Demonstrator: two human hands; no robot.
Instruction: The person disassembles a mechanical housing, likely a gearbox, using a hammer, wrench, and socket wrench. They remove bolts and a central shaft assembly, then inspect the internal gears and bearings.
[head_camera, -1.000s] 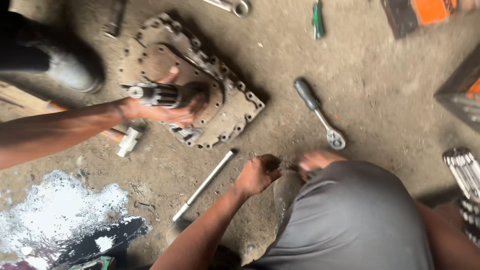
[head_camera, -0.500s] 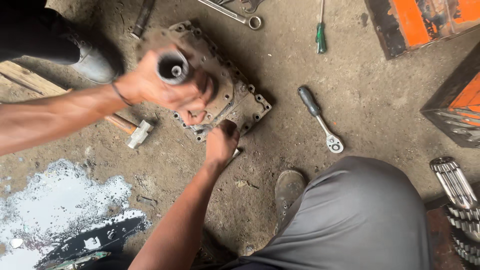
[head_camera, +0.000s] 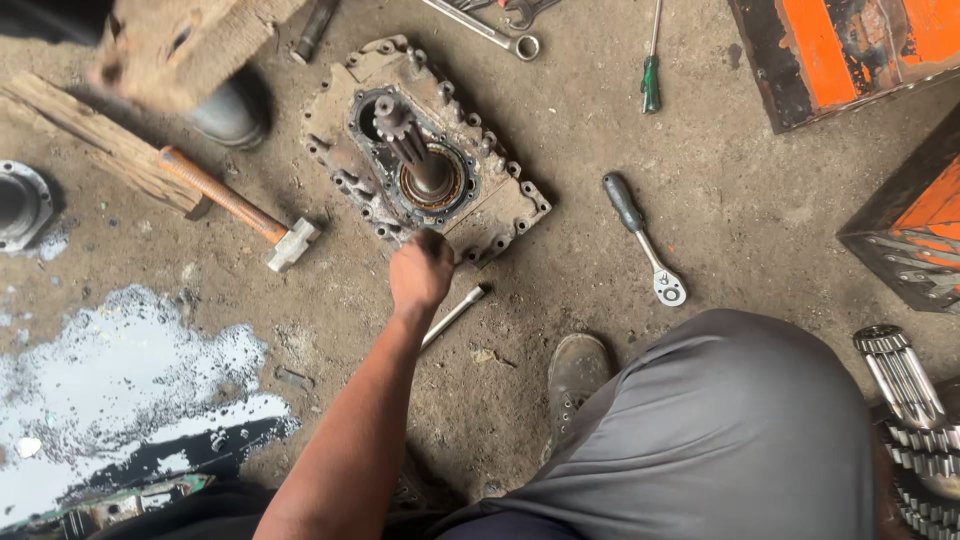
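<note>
Grimy metal housing, left hand touching edge

- Dusty grey concrete floor, stained and gritty.
- White paint patch spilled lower left.
- Orange metal boxes stand at the right edge.
- Flat daylight.

Hammer and ratchet flank housing.

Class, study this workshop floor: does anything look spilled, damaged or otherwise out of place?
Yes. A white patch is spilled across the concrete at lower left. The hammer and ratchet wrench lie loose on the dirt around the grimy housing plate that the left hand touches.
</note>
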